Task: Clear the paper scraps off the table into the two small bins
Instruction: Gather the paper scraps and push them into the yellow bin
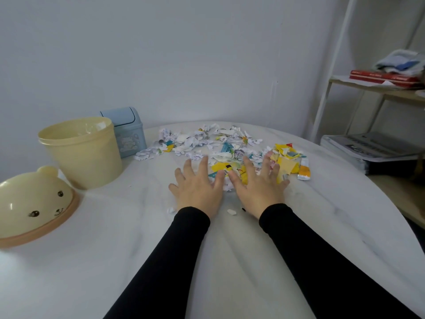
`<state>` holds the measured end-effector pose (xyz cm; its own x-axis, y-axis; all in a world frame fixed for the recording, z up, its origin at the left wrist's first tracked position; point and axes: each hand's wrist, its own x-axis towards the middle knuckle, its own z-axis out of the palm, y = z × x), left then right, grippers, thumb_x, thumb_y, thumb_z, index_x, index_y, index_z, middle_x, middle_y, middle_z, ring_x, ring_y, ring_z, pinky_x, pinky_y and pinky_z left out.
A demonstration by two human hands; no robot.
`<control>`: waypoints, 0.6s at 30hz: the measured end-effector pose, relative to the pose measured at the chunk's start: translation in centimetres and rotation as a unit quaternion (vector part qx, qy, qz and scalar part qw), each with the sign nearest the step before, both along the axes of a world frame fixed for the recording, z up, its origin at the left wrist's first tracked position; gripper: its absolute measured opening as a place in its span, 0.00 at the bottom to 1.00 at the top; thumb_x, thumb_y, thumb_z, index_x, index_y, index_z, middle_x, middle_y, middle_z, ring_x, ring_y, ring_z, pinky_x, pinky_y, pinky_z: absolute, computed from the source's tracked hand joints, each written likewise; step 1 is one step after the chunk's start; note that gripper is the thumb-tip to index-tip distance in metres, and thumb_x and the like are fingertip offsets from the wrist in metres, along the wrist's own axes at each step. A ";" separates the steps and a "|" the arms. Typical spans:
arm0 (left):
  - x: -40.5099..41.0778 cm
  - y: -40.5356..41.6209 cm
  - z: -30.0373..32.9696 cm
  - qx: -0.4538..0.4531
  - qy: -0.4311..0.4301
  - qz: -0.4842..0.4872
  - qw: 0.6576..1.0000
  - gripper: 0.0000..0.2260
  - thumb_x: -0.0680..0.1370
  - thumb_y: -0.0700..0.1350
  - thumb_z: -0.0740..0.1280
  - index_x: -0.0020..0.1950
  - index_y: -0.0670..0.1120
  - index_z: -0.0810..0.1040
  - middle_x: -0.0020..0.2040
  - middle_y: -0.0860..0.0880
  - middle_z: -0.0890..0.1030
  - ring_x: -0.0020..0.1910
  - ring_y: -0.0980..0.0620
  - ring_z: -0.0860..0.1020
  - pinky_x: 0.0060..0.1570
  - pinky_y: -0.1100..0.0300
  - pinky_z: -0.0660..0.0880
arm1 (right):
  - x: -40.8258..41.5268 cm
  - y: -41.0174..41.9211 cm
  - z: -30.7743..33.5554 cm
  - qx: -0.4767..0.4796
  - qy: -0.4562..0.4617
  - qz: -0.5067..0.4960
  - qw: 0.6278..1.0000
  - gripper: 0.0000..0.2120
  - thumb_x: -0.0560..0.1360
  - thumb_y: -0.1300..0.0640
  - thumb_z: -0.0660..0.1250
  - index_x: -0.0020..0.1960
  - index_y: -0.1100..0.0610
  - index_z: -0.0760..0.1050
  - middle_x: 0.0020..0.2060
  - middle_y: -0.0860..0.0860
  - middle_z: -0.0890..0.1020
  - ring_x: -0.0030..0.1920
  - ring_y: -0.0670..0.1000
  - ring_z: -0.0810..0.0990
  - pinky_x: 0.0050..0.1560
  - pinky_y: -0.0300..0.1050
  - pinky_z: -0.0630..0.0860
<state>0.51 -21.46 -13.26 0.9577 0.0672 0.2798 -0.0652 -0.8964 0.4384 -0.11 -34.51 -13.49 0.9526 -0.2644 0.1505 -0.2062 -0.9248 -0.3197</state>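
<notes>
While spread flat over the near edge of the torn white, yellow and teal paper scraps (230, 148), left hand (197, 187) and right hand (257, 187) both released, fingers straight and splayed, gripping nothing. Scrap pile mid-far on white marble-look tabletop (115, 261). Open cream plastic round bin (85, 155) far left, small blue swing-lid bin (128, 132) just behind it. Cream bear-face lid (32, 203) lying near left. Few stray bits by the wrists.
</notes>
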 end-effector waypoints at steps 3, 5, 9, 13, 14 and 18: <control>0.2 -0.4 -0.6 0.071 0.067 -0.048 0.994 0.27 0.79 0.64 0.46 0.76 0.60 0.48 0.78 0.48 0.47 0.76 0.41 0.47 0.69 0.41 0.50 | 0.7 0.0 -0.1 -0.020 -0.060 0.013 0.998 0.29 0.78 0.35 0.44 0.77 0.42 0.47 0.78 0.53 0.46 0.77 0.60 0.41 0.70 0.69 0.44; 0.2 -0.5 -0.8 0.108 0.095 -0.055 0.988 0.26 0.79 0.63 0.44 0.77 0.58 0.49 0.79 0.48 0.46 0.76 0.41 0.49 0.69 0.42 0.50 | 0.9 0.1 -0.3 -0.032 -0.063 0.035 0.997 0.28 0.78 0.35 0.45 0.77 0.42 0.48 0.78 0.52 0.46 0.77 0.60 0.42 0.70 0.69 0.45; 0.2 -0.5 -0.9 0.129 0.070 -0.047 0.988 0.21 0.82 0.55 0.46 0.73 0.52 0.60 0.73 0.45 0.61 0.69 0.43 0.60 0.64 0.47 0.58 | 1.0 0.2 -0.9 -0.048 0.037 0.068 0.996 0.28 0.77 0.32 0.44 0.74 0.40 0.57 0.77 0.49 0.53 0.75 0.62 0.50 0.69 0.64 0.55; 0.2 -0.1 -0.8 0.089 0.031 -0.020 0.995 0.18 0.80 0.56 0.52 0.63 0.47 0.69 0.62 0.45 0.69 0.62 0.44 0.65 0.57 0.50 0.65 | 0.6 0.2 -0.6 -0.070 -0.036 0.048 0.996 0.21 0.77 0.37 0.54 0.62 0.48 0.71 0.62 0.51 0.73 0.64 0.57 0.67 0.58 0.53 0.66; 0.3 0.0 -0.8 0.084 0.028 -0.009 0.996 0.19 0.80 0.57 0.53 0.62 0.46 0.70 0.61 0.45 0.69 0.61 0.44 0.66 0.56 0.51 0.67 | 0.4 0.3 -0.5 -0.072 -0.045 0.048 0.995 0.18 0.76 0.40 0.55 0.58 0.50 0.72 0.58 0.51 0.75 0.62 0.57 0.68 0.56 0.52 0.66; 0.1 0.0 -0.5 0.094 0.023 0.023 0.995 0.19 0.81 0.55 0.52 0.61 0.43 0.72 0.58 0.44 0.73 0.58 0.44 0.71 0.50 0.53 0.70 | -0.2 0.6 -0.2 -0.008 -0.083 0.069 0.994 0.15 0.75 0.44 0.59 0.37 0.54 0.65 0.37 0.51 0.74 0.48 0.56 0.73 0.40 0.47 0.65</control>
